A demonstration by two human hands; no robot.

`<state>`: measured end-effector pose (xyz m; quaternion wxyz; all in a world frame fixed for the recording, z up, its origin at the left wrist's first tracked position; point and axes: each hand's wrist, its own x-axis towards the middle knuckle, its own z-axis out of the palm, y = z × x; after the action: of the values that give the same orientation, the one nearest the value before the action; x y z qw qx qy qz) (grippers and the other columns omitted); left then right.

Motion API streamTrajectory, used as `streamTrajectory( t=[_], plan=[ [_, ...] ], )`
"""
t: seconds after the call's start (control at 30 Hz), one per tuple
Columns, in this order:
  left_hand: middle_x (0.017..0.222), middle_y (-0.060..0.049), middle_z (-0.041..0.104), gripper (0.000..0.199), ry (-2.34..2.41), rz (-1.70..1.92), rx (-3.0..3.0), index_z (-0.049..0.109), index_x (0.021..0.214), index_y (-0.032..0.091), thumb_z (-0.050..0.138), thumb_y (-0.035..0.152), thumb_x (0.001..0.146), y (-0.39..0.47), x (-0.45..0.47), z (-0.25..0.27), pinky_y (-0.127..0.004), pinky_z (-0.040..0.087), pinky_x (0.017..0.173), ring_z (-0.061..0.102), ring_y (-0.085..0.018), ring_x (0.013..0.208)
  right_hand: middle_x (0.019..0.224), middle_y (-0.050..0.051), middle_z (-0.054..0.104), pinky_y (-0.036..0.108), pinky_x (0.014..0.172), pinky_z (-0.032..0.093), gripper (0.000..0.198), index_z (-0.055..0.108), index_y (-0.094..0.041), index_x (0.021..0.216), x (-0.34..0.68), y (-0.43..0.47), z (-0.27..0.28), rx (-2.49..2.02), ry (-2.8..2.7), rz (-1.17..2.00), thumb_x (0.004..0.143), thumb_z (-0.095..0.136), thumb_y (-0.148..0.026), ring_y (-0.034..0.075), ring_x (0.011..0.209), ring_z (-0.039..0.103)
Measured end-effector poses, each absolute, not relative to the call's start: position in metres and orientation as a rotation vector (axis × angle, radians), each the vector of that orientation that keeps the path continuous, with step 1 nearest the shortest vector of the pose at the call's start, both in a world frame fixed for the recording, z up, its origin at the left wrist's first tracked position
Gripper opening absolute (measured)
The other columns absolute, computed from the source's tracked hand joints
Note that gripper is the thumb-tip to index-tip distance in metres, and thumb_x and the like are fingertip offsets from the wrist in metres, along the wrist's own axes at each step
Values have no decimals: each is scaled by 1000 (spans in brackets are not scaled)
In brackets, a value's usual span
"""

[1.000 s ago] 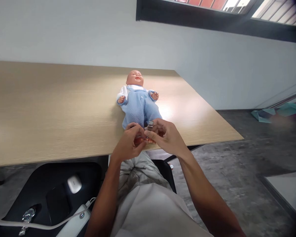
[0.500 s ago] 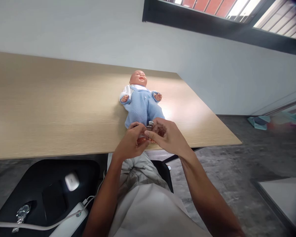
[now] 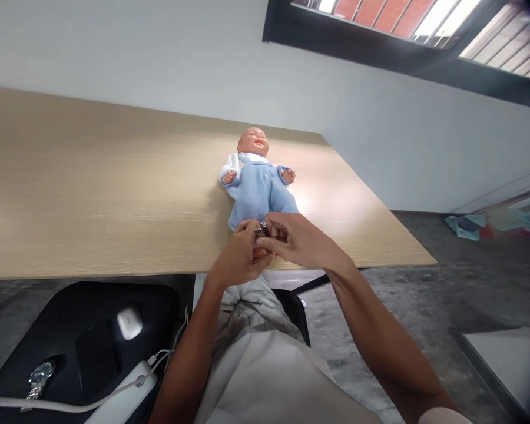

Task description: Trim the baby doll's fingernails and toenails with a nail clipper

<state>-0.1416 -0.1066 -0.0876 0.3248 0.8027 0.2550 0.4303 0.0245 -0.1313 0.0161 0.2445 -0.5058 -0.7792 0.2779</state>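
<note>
A baby doll [image 3: 258, 182] in blue overalls with white sleeves lies on its back on the table, its feet towards me. My left hand [image 3: 241, 253] is closed round one of the doll's feet [image 3: 259, 252], whose toes show between my fingers. My right hand [image 3: 291, 238] pinches a small silver tool, which looks like a nail clipper [image 3: 264, 227], between thumb and fingers right at that foot. Fingers cover most of the clipper, so its jaws cannot be made out. Both hands nearly touch at the table's near edge.
The wooden table [image 3: 92, 194] runs along the wall. On a black chair [image 3: 128, 294] at the lower left lie a wristwatch [image 3: 41, 374], a white earphone case [image 3: 129, 323], a dark phone [image 3: 97, 356] and a white power strip [image 3: 123, 397] with cables.
My right hand has turned slightly and the clipper has tilted and shifted a little left, closer to my left fingers. The view has moved slightly; the doll lies as before.
</note>
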Motion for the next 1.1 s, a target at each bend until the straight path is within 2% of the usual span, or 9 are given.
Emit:
streamTrajectory(
  t=[0.2, 0.37, 0.47, 0.6, 0.7, 0.83, 0.93, 1.03, 1.1],
  plan=[
    [94, -7, 57, 28, 710, 1124, 2063, 45, 95, 21, 71, 21, 84, -109, -141, -87, -41, 54, 85, 55, -28, 104, 57, -7, 47, 25, 51, 27, 34, 47, -20, 66, 27, -127, 20, -1355, -2119, 867, 86, 72, -28, 10, 54, 41],
    [90, -3, 62, 19, 661, 1122, 2065, 50, 90, 20, 68, 18, 85, -110, -141, -80, -41, 47, 100, 58, -24, 102, 63, -3, 54, 25, 54, 36, 38, 50, -20, 75, 66, -112, 32, -1303, -1856, 834, 88, 76, -45, 11, 57, 47],
    [91, 0, 64, 15, 601, 1118, 2087, 53, 88, 19, 66, 13, 84, -110, -140, -77, -42, 39, 111, 62, -18, 93, 69, -1, 60, 25, 54, 35, 34, 54, -20, 82, 93, -95, 37, -1285, -1711, 782, 90, 73, -47, 10, 55, 46],
    [88, 3, 68, 13, 539, 1083, 2125, 59, 85, 20, 64, 8, 81, -109, -140, -74, -42, 29, 118, 64, -15, 89, 71, 1, 63, 26, 53, 35, 42, 53, -20, 79, 103, -73, 34, -1236, -1705, 863, 84, 79, -53, 10, 56, 47],
    [78, 2, 66, 13, 537, 1082, 2159, 61, 79, 19, 61, 7, 77, -111, -139, -69, -41, 33, 113, 63, -16, 85, 69, -1, 58, 26, 55, 37, 44, 55, -20, 81, 92, -56, 30, -1159, -1788, 941, 79, 83, -53, 12, 60, 48],
    [73, 2, 65, 12, 549, 1142, 2198, 60, 74, 19, 61, 7, 72, -114, -129, -80, -39, 37, 108, 65, -16, 82, 67, -5, 47, 25, 56, 34, 44, 55, -19, 77, 76, -31, 29, -1026, -1926, 1003, 75, 88, -47, 10, 60, 42],
    [74, 1, 68, 10, 523, 1248, 2212, 61, 74, 19, 69, 19, 80, -104, -119, -110, -37, 41, 106, 66, -16, 82, 69, -4, 48, 25, 56, 35, 41, 54, -18, 79, 67, -10, 33, -940, -1987, 1060, 79, 85, -45, 10, 61, 43],
    [77, -1, 72, 21, 529, 1225, 2384, 63, 74, 21, 59, 20, 94, -85, -115, -135, -36, 48, 103, 67, -15, 80, 72, -4, 50, 24, 57, 38, 38, 53, -19, 82, 58, 9, 43, -873, -2001, 1101, 83, 80, -45, 10, 62, 46],
    [75, 0, 72, 17, 527, 1085, 2417, 68, 82, 28, 60, 26, 97, -75, -119, -136, -33, 56, 91, 68, -15, 75, 73, -4, 50, 24, 58, 40, 36, 53, -19, 85, 49, 20, 53, -832, -1990, 1101, 85, 78, -45, 10, 64, 48]
  ],
)
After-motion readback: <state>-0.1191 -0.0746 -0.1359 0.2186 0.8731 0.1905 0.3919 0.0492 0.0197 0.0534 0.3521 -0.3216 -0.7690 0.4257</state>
